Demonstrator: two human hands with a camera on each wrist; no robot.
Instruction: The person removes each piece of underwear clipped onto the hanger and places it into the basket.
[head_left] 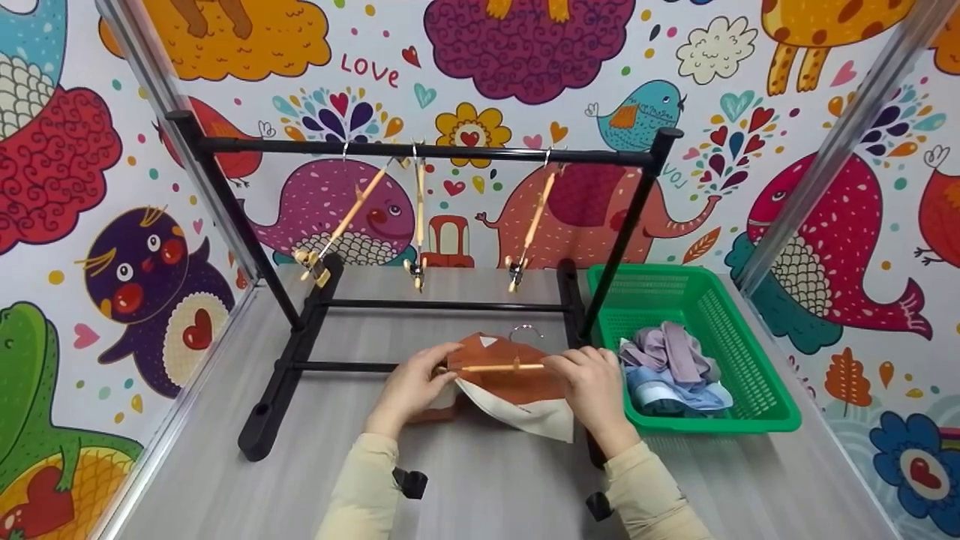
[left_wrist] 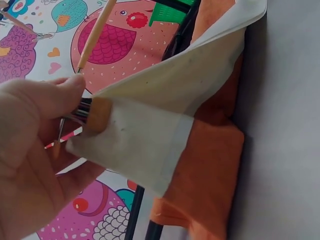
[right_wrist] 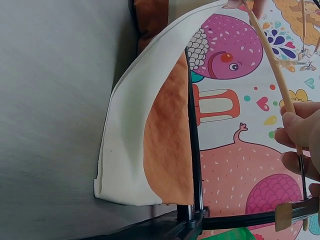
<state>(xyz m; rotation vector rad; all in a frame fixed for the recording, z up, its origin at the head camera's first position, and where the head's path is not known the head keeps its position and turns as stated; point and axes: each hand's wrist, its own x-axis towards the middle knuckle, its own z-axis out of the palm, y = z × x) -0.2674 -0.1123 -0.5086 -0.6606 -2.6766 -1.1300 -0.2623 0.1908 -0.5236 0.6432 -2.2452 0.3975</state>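
Note:
An orange and white cloth garment [head_left: 517, 416] hangs low over the table below a wooden clip hanger [head_left: 495, 367] with a metal hook. My left hand [head_left: 420, 379] pinches the hanger's left end at its clip [left_wrist: 98, 114]. In the left wrist view, that clip's wooden pad lies against a white corner of the garment [left_wrist: 145, 135]. At the other end, my right hand [head_left: 596, 386] holds the wooden bar [right_wrist: 272, 55] between thumb and fingers. The right clip [right_wrist: 283, 216] shows below those fingers, apart from the cloth. The garment's right side droops free.
A black rack [head_left: 480, 154] stands ahead, with three clip hangers hanging from its top bar, one of them the slanted left hanger [head_left: 360, 199]. To the right, a green basket [head_left: 750, 360] holds purple and blue clothes [head_left: 671, 367]. Patterned walls enclose the grey table [head_left: 495, 495].

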